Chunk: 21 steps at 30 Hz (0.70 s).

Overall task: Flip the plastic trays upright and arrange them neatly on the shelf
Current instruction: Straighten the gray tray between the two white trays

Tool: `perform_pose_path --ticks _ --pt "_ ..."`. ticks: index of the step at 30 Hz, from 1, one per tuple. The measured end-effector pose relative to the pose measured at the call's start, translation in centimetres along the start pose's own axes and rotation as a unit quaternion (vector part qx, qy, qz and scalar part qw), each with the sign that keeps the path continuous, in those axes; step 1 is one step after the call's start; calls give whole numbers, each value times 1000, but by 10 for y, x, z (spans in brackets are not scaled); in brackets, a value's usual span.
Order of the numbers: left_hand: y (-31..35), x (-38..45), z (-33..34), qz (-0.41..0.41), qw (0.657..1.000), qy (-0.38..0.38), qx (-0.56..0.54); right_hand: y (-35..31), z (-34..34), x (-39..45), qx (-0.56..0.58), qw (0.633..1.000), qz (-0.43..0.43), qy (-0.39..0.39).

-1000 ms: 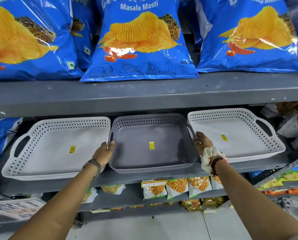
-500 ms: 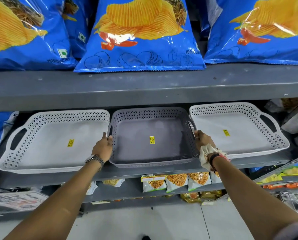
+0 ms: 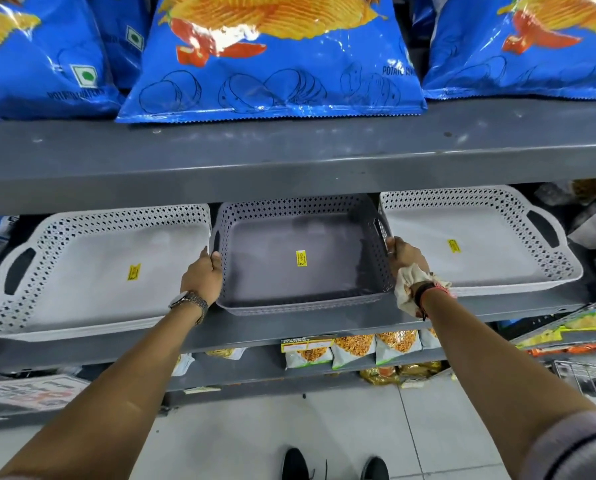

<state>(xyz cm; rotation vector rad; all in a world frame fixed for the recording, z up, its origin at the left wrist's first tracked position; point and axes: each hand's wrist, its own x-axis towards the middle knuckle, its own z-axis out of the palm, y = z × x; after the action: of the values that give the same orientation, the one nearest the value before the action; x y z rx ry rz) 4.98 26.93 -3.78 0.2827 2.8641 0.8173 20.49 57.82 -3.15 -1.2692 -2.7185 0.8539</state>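
Three perforated plastic trays stand upright side by side on the grey middle shelf point(image 3: 289, 329). The dark grey tray point(image 3: 275, 268) is in the centre, with a yellow price sticker on its floor. My left hand point(image 3: 203, 275) grips its left wall and my right hand point(image 3: 404, 255) grips its right wall. A white tray point(image 3: 92, 271) sits to the left, its handle facing left. Another white tray point(image 3: 469, 244) sits to the right, its handle facing right. A cloth is wrapped at my right wrist.
The upper shelf point(image 3: 289, 157) overhangs the trays and carries big blue chip bags point(image 3: 275, 57). Small snack packets point(image 3: 352, 348) line the lower shelf. A wire basket point(image 3: 587, 379) is at the lower right. Tiled floor and my shoes show below.
Both hands stay on the dark grey tray's side walls, which has slid a little deeper onto the shelf. The camera has tilted down and moved closer.
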Motion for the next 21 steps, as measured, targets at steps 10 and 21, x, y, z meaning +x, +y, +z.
perform_pose_path --ticks 10,21 --pt "-1 -11 2 -12 999 5 42 0 4 -14 -9 999 35 -3" --pt "-4 -31 -1 -32 999 5 43 9 5 -30 40 999 33 -9"
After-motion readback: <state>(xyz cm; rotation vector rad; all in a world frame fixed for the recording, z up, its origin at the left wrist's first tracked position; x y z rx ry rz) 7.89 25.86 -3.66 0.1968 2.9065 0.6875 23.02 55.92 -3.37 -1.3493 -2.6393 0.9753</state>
